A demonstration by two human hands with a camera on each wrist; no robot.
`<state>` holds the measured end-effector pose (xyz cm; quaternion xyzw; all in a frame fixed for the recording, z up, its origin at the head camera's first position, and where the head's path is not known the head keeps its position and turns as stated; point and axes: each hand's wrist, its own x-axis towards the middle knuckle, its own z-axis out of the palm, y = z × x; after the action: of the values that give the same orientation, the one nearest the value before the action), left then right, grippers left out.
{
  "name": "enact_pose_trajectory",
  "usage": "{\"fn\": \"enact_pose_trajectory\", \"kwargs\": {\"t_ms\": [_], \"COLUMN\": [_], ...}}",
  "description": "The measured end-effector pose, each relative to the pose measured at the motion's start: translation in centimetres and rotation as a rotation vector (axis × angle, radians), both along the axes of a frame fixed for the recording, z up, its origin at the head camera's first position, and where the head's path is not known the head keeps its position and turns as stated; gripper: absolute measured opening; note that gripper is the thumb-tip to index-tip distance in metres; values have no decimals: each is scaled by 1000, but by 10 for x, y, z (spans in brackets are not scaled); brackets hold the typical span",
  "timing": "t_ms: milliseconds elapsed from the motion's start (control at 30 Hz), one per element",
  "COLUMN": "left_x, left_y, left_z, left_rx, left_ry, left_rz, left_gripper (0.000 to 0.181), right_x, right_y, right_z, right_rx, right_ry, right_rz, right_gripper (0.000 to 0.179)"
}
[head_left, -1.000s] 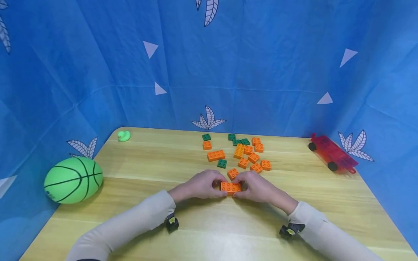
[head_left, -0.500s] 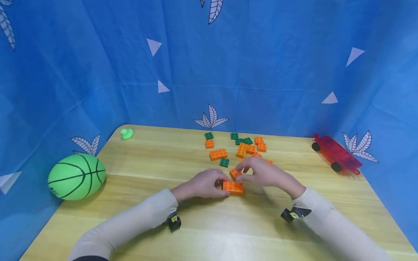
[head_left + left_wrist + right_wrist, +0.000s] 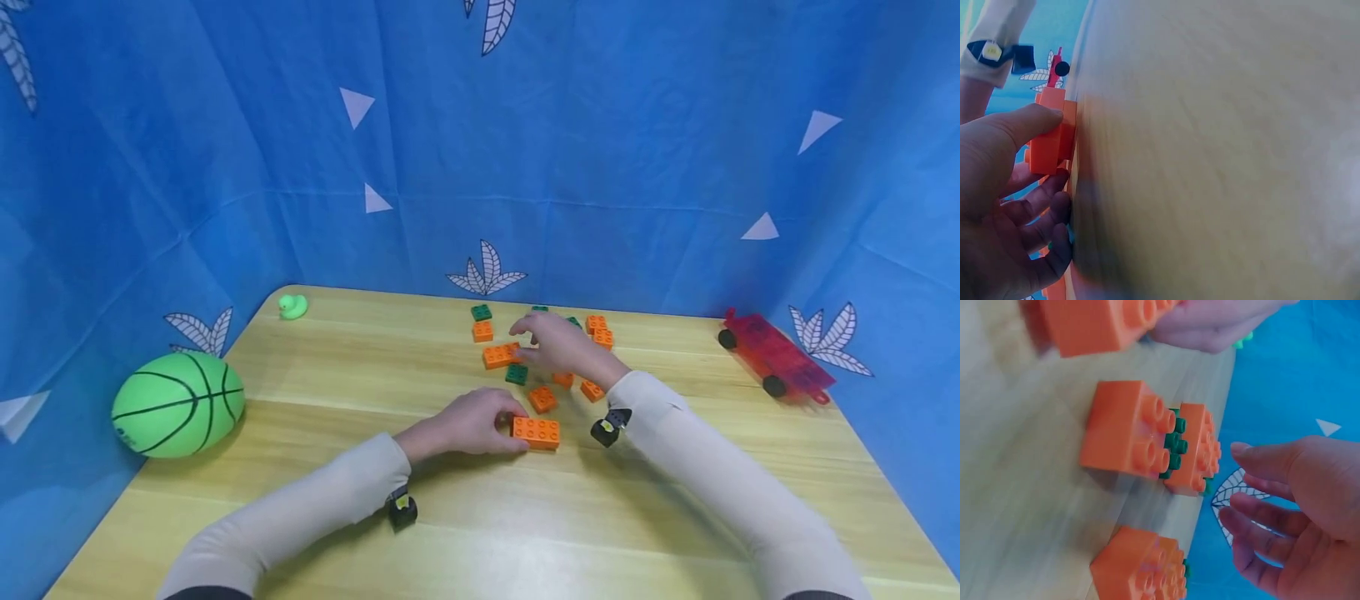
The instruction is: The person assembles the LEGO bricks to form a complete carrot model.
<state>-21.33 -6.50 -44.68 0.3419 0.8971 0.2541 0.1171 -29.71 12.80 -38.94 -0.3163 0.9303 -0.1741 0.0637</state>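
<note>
In the head view, my left hand [image 3: 471, 422] pinches the left end of a long orange building brick [image 3: 536, 432] at the table's middle. The left wrist view shows that brick [image 3: 1049, 134] between thumb and fingers, with another orange piece [image 3: 1069, 130] directly below it. My right hand [image 3: 558, 342] is over the loose bricks, fingers spread and slightly bent, holding nothing. Nearest its fingertips lies a second long orange brick [image 3: 500, 356]. Beside that are a small green brick [image 3: 516, 373] and a small orange brick [image 3: 542, 399]. The right hand hides several bricks.
A green ball [image 3: 178, 405] sits at the table's left edge, with a green toy duck [image 3: 293, 307] at the back left corner. On the right stands a red toy cart [image 3: 776, 354] with black wheels. Blue cloth [image 3: 637, 150] hangs around the table's back and sides.
My right hand has let go of the long brick, passed over the small orange brick, and moved up to the back bricks. The left hand keeps its grip in place.
</note>
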Motion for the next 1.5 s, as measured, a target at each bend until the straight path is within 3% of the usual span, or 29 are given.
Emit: {"fn": "enact_pose_trajectory", "kwargs": {"t_ms": [333, 633, 800, 1000, 1200, 1367, 1500], "left_x": [0, -1, -1, -1, -2, -2, -1], "left_y": [-1, 1, 2, 1, 1, 3, 5], "left_z": [-2, -1, -1, -1, 0, 2, 1], "left_rx": [-21, -21, -16, -10, -15, -40, -55], "left_ry": [-6, 11, -5, -13, -25, -24, -23], "left_rz": [9, -3, -3, 10, 15, 24, 30], "left_gripper": [39, 39, 39, 39, 40, 41, 41], "right_x": [-25, -29, -25, -16, -8, 3, 22], "right_y": [-23, -30, -27, -14, 18, 45, 58], "right_z": [-13, -20, -18, -3, 8, 5, -5], "right_rx": [79, 140, 121, 27, -42, -60, -65], "right_ry": [-143, -154, -99, -34, -68, -62, -13], "right_rz": [-7, 9, 21, 20, 25, 15, 51], "right_gripper": [44, 42, 43, 41, 46, 41, 37]}}
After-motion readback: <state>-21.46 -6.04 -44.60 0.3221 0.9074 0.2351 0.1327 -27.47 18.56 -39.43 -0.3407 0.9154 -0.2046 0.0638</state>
